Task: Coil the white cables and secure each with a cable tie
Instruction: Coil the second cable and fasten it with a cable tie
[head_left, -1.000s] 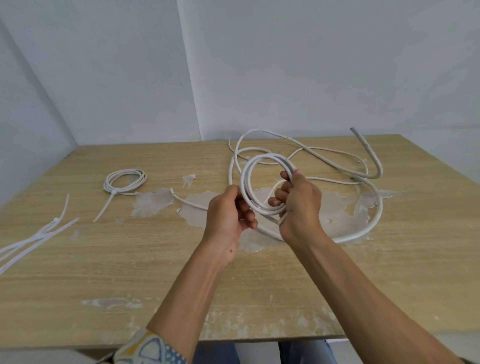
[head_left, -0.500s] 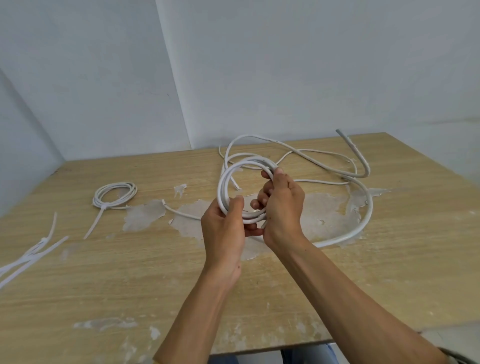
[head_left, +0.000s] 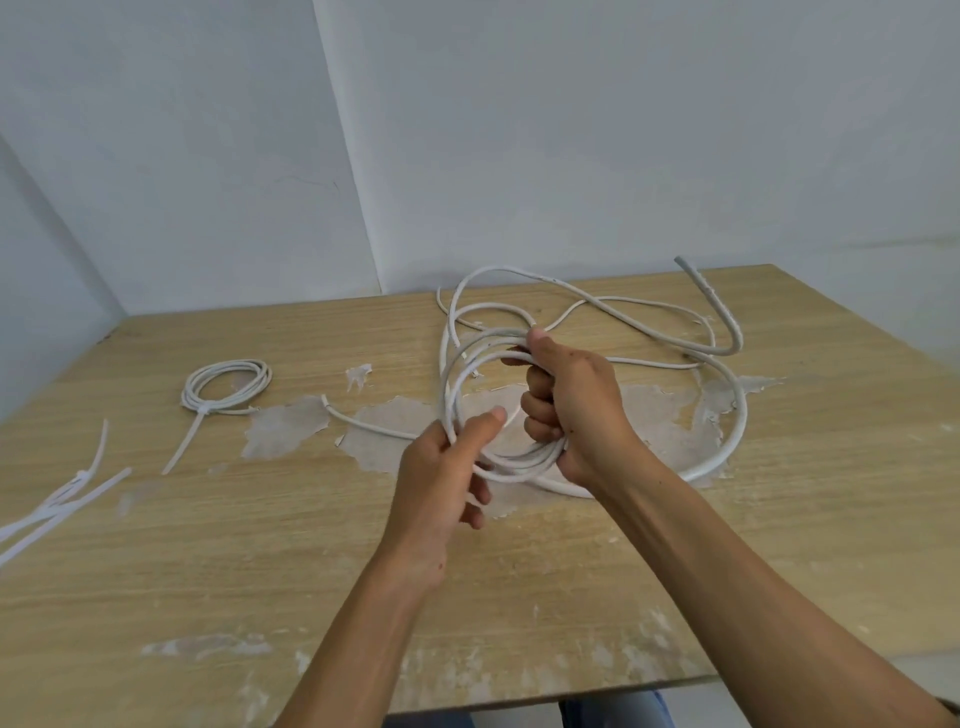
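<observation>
A thin white cable is wound into a coil (head_left: 457, 374) of several loops, held upright above the wooden table (head_left: 260, 545). My right hand (head_left: 576, 405) grips the coil's right side, fingers curled through the loops. My left hand (head_left: 441, 473) pinches the coil's lower left between thumb and fingers. The cable's loose length (head_left: 613, 306) trails back over the table. A thicker white cable (head_left: 727, 431) lies in a wide arc behind my right hand, its end (head_left: 696, 275) sticking up. A small coiled cable (head_left: 228, 387), bound with a tie, lies at the left.
Several loose white cable ties (head_left: 57, 504) lie at the table's left edge. White patches (head_left: 291, 426) mark the tabletop's worn middle. Pale walls meet in a corner behind the table. The table's front edge runs close below my forearms.
The coil has gained a loop and sits wider between my hands. My left hand has shifted down onto the coil's lower left. The view has tilted slightly.
</observation>
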